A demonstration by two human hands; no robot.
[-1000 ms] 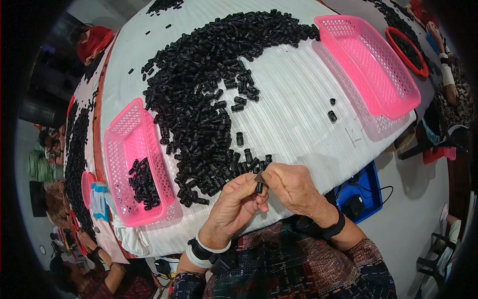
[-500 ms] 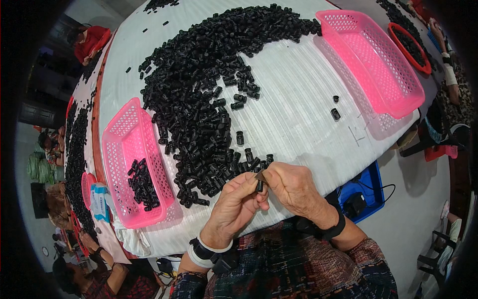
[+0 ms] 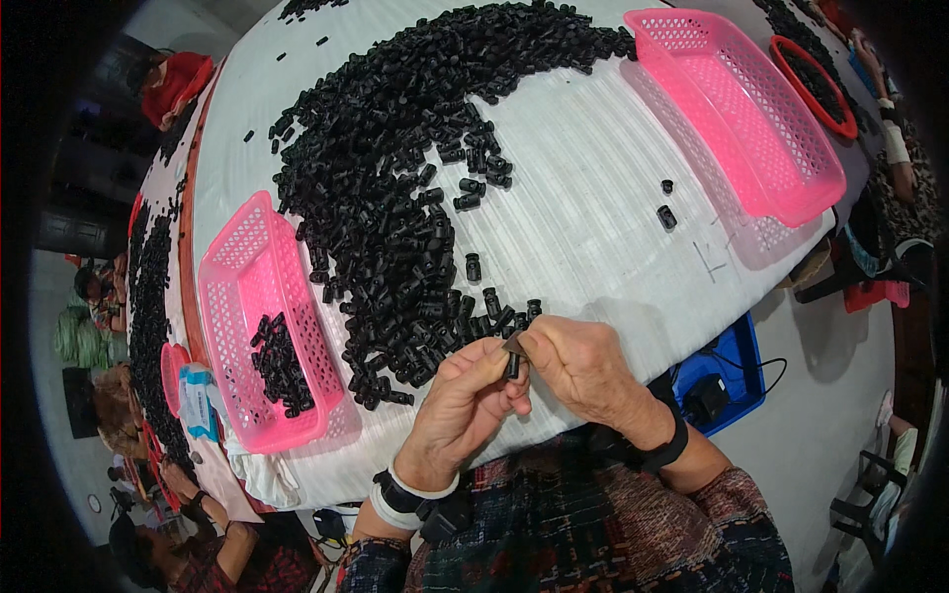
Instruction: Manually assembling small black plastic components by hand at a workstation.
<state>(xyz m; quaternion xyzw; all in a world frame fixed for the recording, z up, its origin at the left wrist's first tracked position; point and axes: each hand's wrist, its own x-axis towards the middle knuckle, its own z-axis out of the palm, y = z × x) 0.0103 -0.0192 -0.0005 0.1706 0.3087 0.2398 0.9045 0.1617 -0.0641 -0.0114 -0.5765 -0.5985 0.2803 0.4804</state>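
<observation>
My left hand (image 3: 457,397) pinches a small black plastic cord lock (image 3: 512,367) upright between thumb and fingers, near the table's front edge. Close beside it, my right hand (image 3: 585,368) is closed on a small flat piece like a blade (image 3: 513,344), its pointed end against the top of the cord lock. Exact contact there is partly covered by my fingers. Just beyond both hands, a large heap of similar black cord locks (image 3: 381,227) curves across the white-covered table (image 3: 573,198). A few stand loose at its edge.
To the left, a pink basket (image 3: 213,326) holds some black pieces; another pink basket (image 3: 736,128) stands at the far right. Two loose pieces (image 3: 666,217) lie near it. A blue crate (image 3: 746,371) sits below the table edge. Other people (image 3: 183,89) work around nearby tables.
The whole view has shifted very slightly. Both hands keep the same grip, with the blade-like piece still at the top of the cord lock.
</observation>
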